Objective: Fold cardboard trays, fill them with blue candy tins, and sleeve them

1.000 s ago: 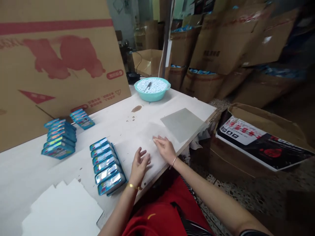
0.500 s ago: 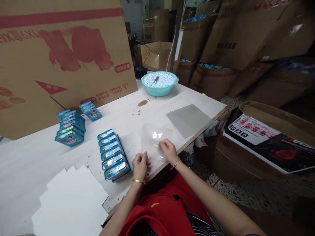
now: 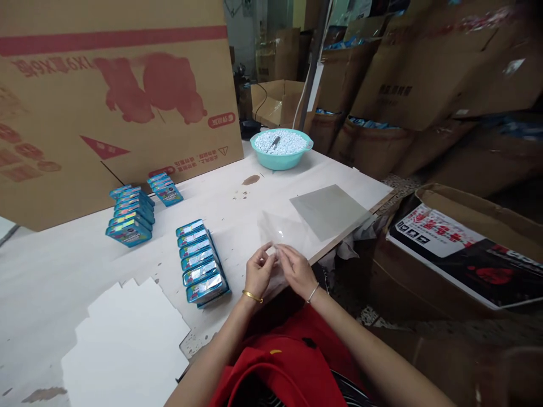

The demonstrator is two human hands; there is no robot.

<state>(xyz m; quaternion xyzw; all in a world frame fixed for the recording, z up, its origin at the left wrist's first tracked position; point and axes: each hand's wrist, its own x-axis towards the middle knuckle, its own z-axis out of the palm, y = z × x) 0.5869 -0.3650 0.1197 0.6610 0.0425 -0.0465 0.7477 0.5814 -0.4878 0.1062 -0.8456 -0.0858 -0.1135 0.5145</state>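
A clear plastic film [image 3: 275, 225], thin and glossy, lies at the table's front edge, its near edge pinched between my two hands. My left hand [image 3: 258, 270] grips it with thumb and forefinger. Close beside it, fingertips almost meeting, my right hand [image 3: 296, 270] pinches the same edge. Just left of my hands stands a row of blue packs [image 3: 199, 260] pressed together on a blue base. To the right of the film lies a flat translucent grey sheet [image 3: 331, 210].
White card sheets [image 3: 127, 345] lie stacked at the near left. More blue packs [image 3: 130, 226] stand before a big carton [image 3: 139, 130]. A turquoise basin [image 3: 280, 161] of small white pieces sits at the back. Right of the table is an open carton [image 3: 449, 243].
My left hand has moved up and right to meet my right hand at the film's edge. The film has shifted and folded somewhat, and the camera view has turned slightly.
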